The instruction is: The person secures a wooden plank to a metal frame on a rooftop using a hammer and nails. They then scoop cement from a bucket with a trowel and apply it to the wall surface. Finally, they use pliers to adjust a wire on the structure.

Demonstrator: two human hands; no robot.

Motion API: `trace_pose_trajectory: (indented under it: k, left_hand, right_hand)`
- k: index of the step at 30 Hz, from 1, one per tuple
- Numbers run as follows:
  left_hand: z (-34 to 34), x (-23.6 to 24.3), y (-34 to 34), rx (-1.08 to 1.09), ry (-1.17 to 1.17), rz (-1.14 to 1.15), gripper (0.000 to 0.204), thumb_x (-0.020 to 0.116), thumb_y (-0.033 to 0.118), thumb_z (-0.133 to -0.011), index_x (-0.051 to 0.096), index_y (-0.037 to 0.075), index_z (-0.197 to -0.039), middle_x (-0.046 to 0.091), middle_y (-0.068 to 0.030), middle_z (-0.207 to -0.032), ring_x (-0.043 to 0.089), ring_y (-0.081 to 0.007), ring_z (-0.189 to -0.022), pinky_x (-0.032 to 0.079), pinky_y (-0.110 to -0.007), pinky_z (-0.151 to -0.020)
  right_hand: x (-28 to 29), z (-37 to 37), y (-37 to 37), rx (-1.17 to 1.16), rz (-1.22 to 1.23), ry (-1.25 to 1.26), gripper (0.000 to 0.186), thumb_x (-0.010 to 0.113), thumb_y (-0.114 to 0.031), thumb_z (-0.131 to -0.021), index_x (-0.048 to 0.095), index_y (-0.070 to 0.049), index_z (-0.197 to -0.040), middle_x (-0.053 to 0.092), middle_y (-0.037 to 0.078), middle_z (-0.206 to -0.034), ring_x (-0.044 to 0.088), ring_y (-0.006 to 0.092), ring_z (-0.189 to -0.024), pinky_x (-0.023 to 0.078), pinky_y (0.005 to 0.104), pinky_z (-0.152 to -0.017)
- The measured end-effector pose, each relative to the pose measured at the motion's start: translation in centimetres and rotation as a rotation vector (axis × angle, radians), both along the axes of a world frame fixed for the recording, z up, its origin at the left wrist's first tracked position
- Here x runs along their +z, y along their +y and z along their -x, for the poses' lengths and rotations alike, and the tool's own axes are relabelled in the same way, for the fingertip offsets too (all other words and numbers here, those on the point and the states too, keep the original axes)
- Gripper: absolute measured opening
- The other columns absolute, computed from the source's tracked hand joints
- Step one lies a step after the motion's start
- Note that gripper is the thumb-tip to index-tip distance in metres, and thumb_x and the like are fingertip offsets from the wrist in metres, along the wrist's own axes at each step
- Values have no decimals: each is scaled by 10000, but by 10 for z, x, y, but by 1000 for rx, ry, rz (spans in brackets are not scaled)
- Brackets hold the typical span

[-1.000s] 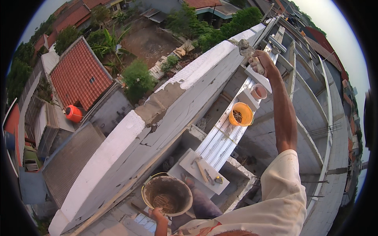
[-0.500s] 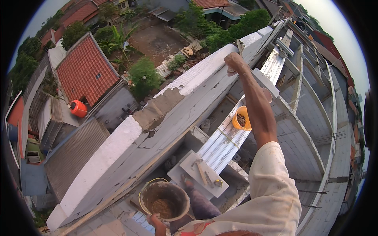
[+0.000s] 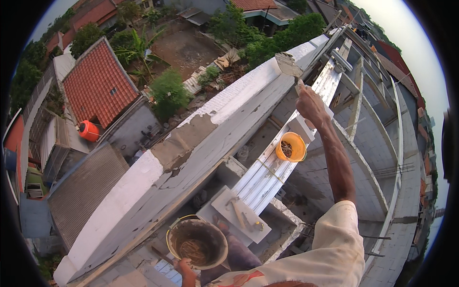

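Note:
My right hand (image 3: 311,103) is reached out far along the wall, its fingers closed around the handle of a trowel (image 3: 288,65). The mortar-smeared blade lies over the far edge of the white block wall (image 3: 248,98); whether it touches cannot be made out. Nearer along that wall top is a patch of grey mortar (image 3: 187,141). Down at the lower left, my left hand (image 3: 186,270) grips the rim of a mortar bucket (image 3: 223,251) with a yellow handle. Wet grey-brown mortar shows inside the bucket.
An orange bucket (image 3: 299,143) with scraps stands on a metal plank (image 3: 260,184). Below it, a board (image 3: 224,203) carries a hammer-like tool and a yellow tape measure (image 3: 259,226). Left of the wall is a drop to roofs (image 3: 98,81); open block-walled rooms (image 3: 330,167) lie right.
My right hand has drawn back toward me and turned, so the trowel blade now shows beyond it. My left hand stays on the mortar bucket.

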State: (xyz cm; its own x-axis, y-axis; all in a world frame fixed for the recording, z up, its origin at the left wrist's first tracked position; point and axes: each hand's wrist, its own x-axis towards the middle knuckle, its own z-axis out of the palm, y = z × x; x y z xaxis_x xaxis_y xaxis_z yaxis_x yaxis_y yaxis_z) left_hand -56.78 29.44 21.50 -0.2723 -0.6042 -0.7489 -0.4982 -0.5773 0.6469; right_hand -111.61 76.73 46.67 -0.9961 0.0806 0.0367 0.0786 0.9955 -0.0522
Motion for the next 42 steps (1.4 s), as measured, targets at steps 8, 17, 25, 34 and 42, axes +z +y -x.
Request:
trace_pose_trajectory:
  k: [8,17,25,34,42]
  left_hand:
    - [-11,-39,-10,9,23,90,522,614,-69,-645,588,3,-1162,662,-114,-954,629,-255,-686,512,-360,-567]
    - [-14,-20,-10,-196,-347,86,470,670,-72,-689,623,-16,-1153,568,-59,-801,532,-215,-612,417,-358,-505]
    - [-11,-23,-21,-268,-257,130,354,664,-12,-752,609,-9,-1102,570,-66,-800,545,-201,-631,448,-377,-527]
    - [28,-8,7,-21,29,-33,577,566,-87,-640,544,7,-1209,657,-127,-1102,666,-311,-960,557,-421,-842]
    - [44,-35,1,-138,94,-64,485,600,-76,-653,580,48,-1122,654,-73,-1080,662,-237,-871,539,-341,-749]
  right_hand:
    - [2,118,84,113,-307,-34,372,549,-58,-895,622,21,-1250,747,243,-1110,724,407,-1095,574,508,-935]
    - [-91,120,114,-111,319,64,599,487,-31,-860,485,42,-1455,715,338,-1053,753,443,-811,631,486,-596]
    - [-75,94,111,-101,153,215,579,510,-89,-891,521,33,-1457,702,339,-1159,685,479,-1132,529,536,-972]
    - [-76,-50,6,189,346,162,645,572,-64,-892,453,47,-1517,618,330,-1305,640,472,-1151,495,504,-1039]
    - [-183,-328,-96,-143,1049,-371,527,658,-196,-894,576,32,-1363,698,240,-1166,685,359,-1063,510,442,-984]
